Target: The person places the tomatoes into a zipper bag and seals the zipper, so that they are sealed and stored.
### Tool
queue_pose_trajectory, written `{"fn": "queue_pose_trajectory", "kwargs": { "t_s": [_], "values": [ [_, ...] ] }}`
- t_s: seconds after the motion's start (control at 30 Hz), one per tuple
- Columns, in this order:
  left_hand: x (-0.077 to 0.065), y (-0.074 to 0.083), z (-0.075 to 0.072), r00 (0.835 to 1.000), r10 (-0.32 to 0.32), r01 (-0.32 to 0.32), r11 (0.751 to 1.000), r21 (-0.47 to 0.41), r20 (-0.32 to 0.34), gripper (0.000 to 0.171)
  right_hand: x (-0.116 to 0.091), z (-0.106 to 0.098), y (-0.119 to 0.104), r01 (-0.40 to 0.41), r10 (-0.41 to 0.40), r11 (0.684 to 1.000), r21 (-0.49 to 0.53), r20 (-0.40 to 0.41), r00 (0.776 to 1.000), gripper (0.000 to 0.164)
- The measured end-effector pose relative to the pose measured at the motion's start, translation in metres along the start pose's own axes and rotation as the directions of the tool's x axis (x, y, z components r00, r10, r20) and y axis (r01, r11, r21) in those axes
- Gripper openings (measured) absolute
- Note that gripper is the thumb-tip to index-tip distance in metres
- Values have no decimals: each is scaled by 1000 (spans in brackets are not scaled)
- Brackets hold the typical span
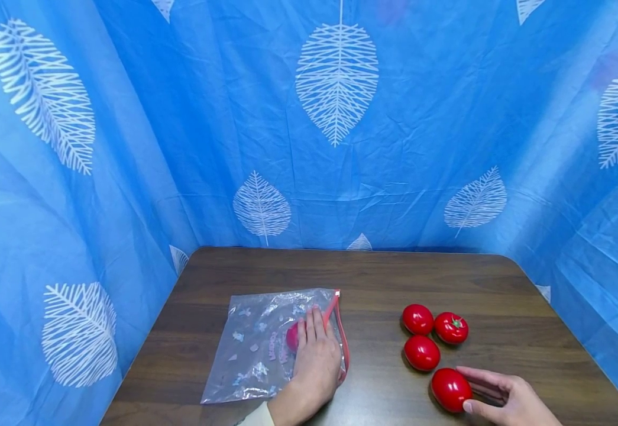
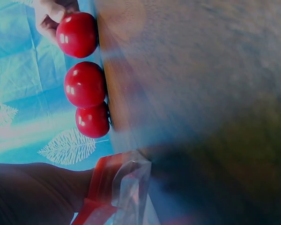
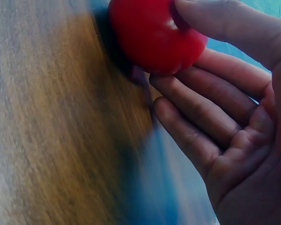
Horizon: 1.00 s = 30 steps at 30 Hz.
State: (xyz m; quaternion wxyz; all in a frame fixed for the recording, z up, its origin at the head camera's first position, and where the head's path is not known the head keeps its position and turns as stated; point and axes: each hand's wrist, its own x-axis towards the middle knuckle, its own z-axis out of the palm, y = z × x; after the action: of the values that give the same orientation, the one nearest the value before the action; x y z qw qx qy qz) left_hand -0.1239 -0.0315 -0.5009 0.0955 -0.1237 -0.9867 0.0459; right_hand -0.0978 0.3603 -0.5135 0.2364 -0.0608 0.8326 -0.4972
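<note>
On the left of the table lies a clear plastic zip bag (image 1: 250, 331) with printed patterns and a red zip edge at its right. My left hand (image 1: 317, 358) rests on the bag with its fingers extended, beside a red round thing (image 1: 292, 337) that shows through the plastic and is partly hidden by the hand. At the front right, my right hand (image 1: 513, 399) holds a red tomato (image 1: 451, 390) between thumb and fingers; the right wrist view shows this tomato (image 3: 154, 37) under the thumb. Three more glossy tomatoes are grouped just behind it: one (image 1: 422, 353), another (image 1: 417, 319), and one with a green stem top (image 1: 451, 328).
The brown wooden table (image 1: 372, 272) has rounded far corners. A blue curtain (image 1: 394, 177) with white leaf prints hangs behind it and along both sides. A white slider (image 1: 337, 293) sits at the far end of the bag's zip.
</note>
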Motion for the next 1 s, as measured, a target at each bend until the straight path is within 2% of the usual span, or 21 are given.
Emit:
{"fn": "queue_pose_trajectory", "kwargs": {
  "t_s": [0.13, 0.27, 0.43, 0.53, 0.63, 0.77, 0.87, 1.0],
  "values": [
    [1, 0, 0, 1000, -5, 5, 1000, -9, -3, 71, 0, 0, -1, -4, 3, 999, -33, -22, 1000, 72],
    [2, 0, 1, 1000, -12, 12, 1000, -14, -13, 61, -1, -2, -2, 11, -11, 1000, -25, 6, 1000, 70],
    [2, 0, -1, 1000, -15, 15, 1000, -21, -6, 67, -3, -5, -5, 66, -65, 997, -41, 35, 997, 66],
    [2, 0, -1, 1000, -14, 14, 1000, -19, 0, 68, -3, -6, -9, 85, -84, 995, -51, 26, 996, 65],
    [2, 0, -1, 1000, -16, 16, 1000, -16, 5, 68, -2, -6, -15, 88, -88, 994, -63, 3, 996, 66],
    [2, -1, -1, 1000, -17, 17, 1000, -9, 22, 76, 2, -2, -27, 118, -126, 983, -142, -49, 991, 66],
    [3, -1, 0, 999, -11, 11, 1000, 5, 33, 84, 6, 1, -36, 115, -136, 971, -208, -90, 987, 66],
    [2, 0, 1, 999, -10, 10, 1000, 0, 42, 88, 9, 3, -45, 105, -135, 966, -234, -112, 985, 67]
  ]
}}
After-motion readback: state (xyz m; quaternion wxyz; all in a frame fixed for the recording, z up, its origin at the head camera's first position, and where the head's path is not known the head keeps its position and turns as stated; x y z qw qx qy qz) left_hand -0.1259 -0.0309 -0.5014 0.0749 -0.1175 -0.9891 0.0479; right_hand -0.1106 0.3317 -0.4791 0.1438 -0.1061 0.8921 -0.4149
